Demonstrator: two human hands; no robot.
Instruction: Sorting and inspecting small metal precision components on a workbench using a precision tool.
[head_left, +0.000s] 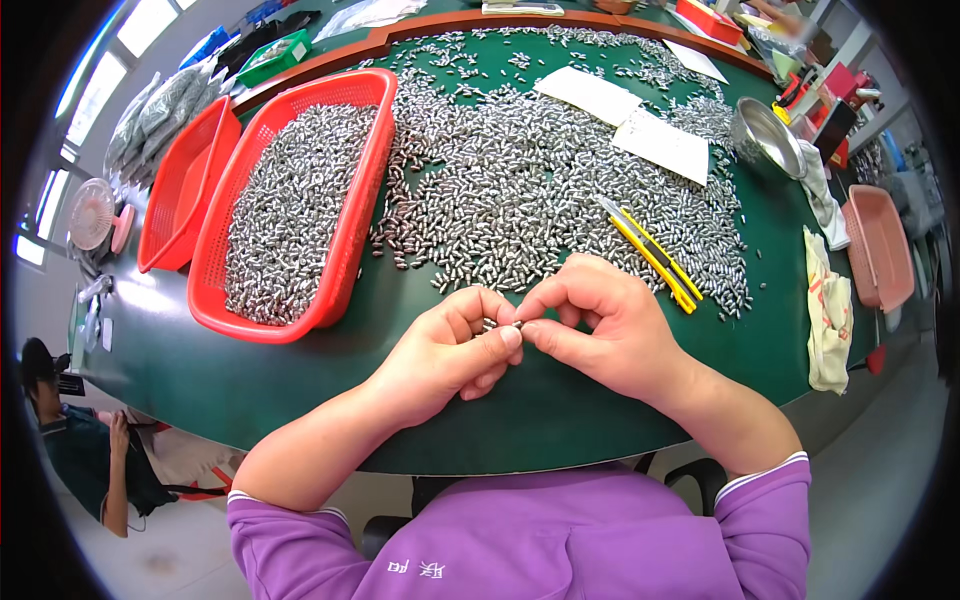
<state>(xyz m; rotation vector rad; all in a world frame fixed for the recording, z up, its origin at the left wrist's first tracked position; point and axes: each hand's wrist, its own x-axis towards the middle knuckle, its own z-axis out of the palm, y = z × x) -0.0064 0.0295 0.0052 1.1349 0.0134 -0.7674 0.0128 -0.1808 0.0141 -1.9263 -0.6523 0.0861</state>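
Observation:
My left hand (455, 345) and my right hand (605, 325) meet above the near part of the green table (480, 430). Between their fingertips is a small silvery metal piece (518, 325), pinched from both sides and mostly covered by the fingers. Another such piece shows inside the curled left fingers. Just beyond my hands spreads a wide layer of small, oblong metal parts (500, 180). A yellow utility knife (655, 260) lies on these parts, to the right of my right hand.
On the left stands a red plastic basket (372, 180) full of the same parts, beside another red basket (180, 200). White papers (660, 145) lie on the parts. A metal bowl (765, 140), cloths (828, 310) and a pink basket (880, 245) are at right. Another person (85, 440) sits at lower left.

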